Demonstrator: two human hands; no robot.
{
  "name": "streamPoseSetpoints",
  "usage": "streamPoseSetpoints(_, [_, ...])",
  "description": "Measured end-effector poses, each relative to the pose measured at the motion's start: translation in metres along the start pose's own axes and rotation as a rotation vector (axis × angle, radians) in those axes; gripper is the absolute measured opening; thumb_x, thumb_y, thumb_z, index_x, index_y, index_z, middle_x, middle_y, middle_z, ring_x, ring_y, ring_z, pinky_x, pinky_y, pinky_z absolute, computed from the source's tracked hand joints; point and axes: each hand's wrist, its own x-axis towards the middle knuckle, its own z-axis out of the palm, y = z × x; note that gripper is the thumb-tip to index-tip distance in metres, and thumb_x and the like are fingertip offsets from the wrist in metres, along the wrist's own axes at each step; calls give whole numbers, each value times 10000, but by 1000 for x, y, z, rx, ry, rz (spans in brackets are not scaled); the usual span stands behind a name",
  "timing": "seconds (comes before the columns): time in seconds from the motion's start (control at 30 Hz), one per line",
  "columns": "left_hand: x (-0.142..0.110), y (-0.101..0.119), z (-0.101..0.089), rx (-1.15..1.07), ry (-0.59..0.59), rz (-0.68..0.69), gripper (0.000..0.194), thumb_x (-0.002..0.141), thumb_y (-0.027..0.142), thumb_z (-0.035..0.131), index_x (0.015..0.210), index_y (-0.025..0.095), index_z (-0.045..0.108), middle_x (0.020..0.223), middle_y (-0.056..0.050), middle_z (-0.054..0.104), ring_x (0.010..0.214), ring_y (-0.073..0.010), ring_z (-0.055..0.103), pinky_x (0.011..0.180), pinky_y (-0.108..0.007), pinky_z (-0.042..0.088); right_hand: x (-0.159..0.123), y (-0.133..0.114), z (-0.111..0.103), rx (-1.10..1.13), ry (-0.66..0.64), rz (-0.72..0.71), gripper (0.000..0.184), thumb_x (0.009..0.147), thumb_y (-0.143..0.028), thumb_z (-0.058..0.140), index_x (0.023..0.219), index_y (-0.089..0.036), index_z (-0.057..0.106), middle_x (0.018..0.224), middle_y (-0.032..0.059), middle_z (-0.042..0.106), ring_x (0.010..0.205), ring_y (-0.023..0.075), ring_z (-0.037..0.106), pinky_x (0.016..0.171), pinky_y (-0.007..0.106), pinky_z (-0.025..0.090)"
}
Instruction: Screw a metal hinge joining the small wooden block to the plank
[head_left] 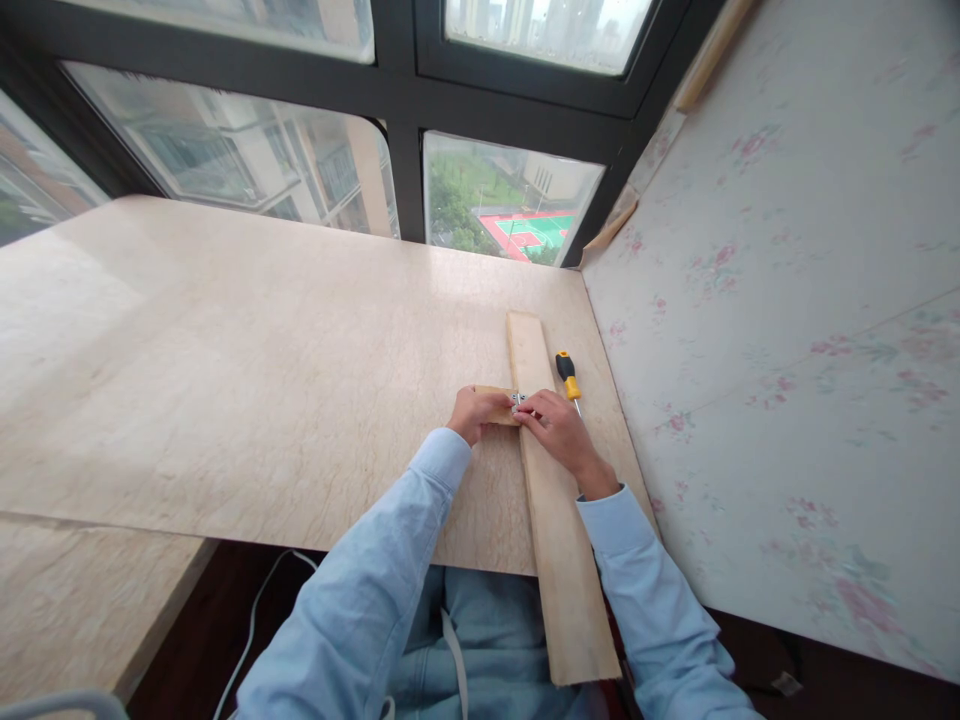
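A long wooden board [564,540] lies on the stone-patterned counter, its near end jutting past the front edge. Against its left side rests a short wooden block [493,392], gripped by my left hand [475,412] with the fingers closed round it. A small silvery metal hinge [517,399] sits where block and board meet. My right hand [559,428] is closed in a pinch at the hinge; whatever is between the fingertips is too small to make out. To the right of the board lies a screwdriver [568,375] with a black and yellow handle.
The counter [247,370] stretches left, with a lower slab [67,600] at the near left. A floral-papered wall [765,330] bounds the right side. Dark-framed windows [405,150] stand behind. A white cable [255,610] hangs below the counter's front edge.
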Motion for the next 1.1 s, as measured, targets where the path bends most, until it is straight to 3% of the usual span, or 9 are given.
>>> streamPoseSetpoints(0.13, [1, 1, -1, 12, -20, -12, 279, 560, 98, 764, 749, 191, 581, 755, -10, 664, 773, -204, 684, 631, -273, 541, 0, 0, -2, 3, -2, 13, 62, 893, -254, 683, 862, -202, 671, 843, 47, 632, 789, 198, 601, 721, 342, 485])
streamPoseSetpoints(0.3, [-1, 1, -1, -18, -39, -6, 266, 575, 93, 750, 775, 175, 594, 748, -23, 672, 718, -191, 665, 598, -274, 539, -1, 1, -3, 178, -11, -30, 209, 942, -243, 614, 1140, -240, 679, 961, 56, 645, 822, 175, 627, 745, 325, 524])
streamPoseSetpoints(0.47, [-2, 1, -1, -12, -44, -4, 271, 563, 93, 758, 778, 166, 610, 745, -27, 674, 726, -202, 674, 594, -273, 538, -1, 3, 0, 167, 4, -72, 204, 976, -183, 522, 1032, -230, 713, 949, 64, 656, 883, 184, 642, 771, 329, 529])
streamPoseSetpoints(0.73, [-5, 3, 0, -20, -34, 7, 256, 546, 86, 756, 713, 182, 589, 710, -18, 661, 791, -222, 681, 610, -262, 543, 2, -7, 2, -38, 18, 11, 138, 934, -272, 623, 816, -207, 652, 839, 58, 646, 817, 214, 605, 735, 348, 480])
streamPoseSetpoints(0.97, [-3, 1, 0, -19, -30, 3, 268, 553, 94, 766, 733, 179, 587, 751, -24, 665, 775, -219, 687, 641, -292, 549, -1, 0, -3, 132, 36, 5, 166, 926, -329, 637, 1044, -238, 711, 926, 58, 652, 796, 193, 620, 739, 341, 514])
streamPoseSetpoints(1.1, [-3, 1, 0, -21, -33, 6, 271, 551, 96, 770, 757, 171, 611, 767, -44, 686, 799, -237, 695, 639, -297, 549, -3, 5, -5, 160, 34, -52, 157, 960, -236, 574, 979, -242, 730, 918, 55, 672, 867, 192, 639, 766, 329, 509])
